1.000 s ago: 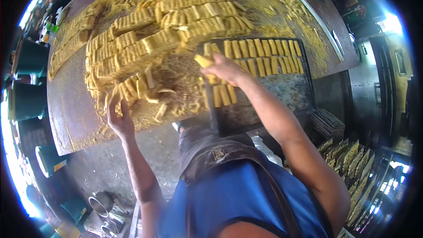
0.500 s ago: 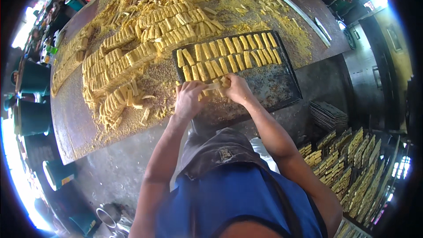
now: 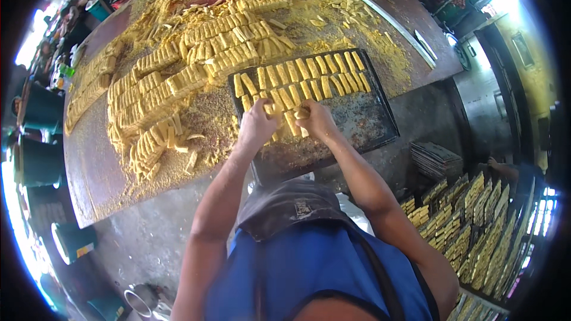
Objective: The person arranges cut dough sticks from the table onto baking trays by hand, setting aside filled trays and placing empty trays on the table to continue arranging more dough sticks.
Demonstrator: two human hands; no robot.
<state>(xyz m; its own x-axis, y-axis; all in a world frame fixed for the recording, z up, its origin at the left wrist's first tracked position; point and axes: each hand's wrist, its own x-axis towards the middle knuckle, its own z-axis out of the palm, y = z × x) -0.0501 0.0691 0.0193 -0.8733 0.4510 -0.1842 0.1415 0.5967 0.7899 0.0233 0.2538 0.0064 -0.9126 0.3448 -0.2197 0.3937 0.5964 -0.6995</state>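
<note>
On the left part of the black tray (image 3: pixel 363 122), a yellow stick (image 3: pixel 292 123) lies between my hands, nearer the right hand (image 3: pixel 316 120), long axis running far-left to near-right. That hand seems to pinch a second stick (image 3: pixel 301 113); from here I cannot tell the grip of the left hand (image 3: pixel 258 122). Rightward, bare tray reaches the rim (image 3: pixel 388 113).

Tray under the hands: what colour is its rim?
Black; the tray rim shows best in the head view.
</note>
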